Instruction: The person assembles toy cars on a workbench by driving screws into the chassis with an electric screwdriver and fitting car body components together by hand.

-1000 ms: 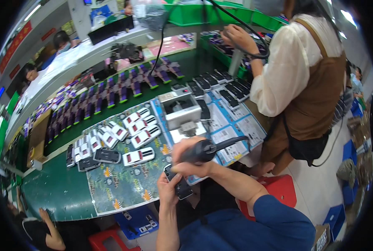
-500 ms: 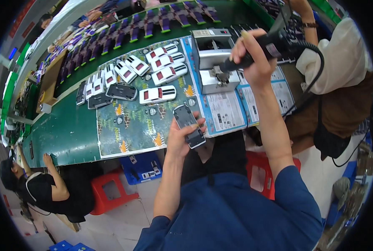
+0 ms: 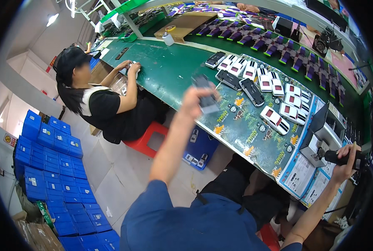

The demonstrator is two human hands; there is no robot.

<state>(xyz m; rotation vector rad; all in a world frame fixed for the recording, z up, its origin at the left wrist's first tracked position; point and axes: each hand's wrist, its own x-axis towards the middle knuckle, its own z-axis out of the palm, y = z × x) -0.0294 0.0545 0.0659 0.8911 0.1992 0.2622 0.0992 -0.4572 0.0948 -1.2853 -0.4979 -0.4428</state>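
The tabletop (image 3: 165,69) is deep green. Along its near edge, a grey-green mat (image 3: 232,119) repeats orange-and-black animals, green fronds and yellow lettering. White toy cars (image 3: 274,120) wear black stripes and dark red windows; 3 upturned cars (image 3: 252,92) show charcoal undersides edged in white. The blurred held car (image 3: 206,102) is dark grey, the hand tool (image 3: 339,158) black. Toward the far edge, purple-and-black pieces (image 3: 285,52) end in lime green. Blue borders frame white sheets (image 3: 299,171).
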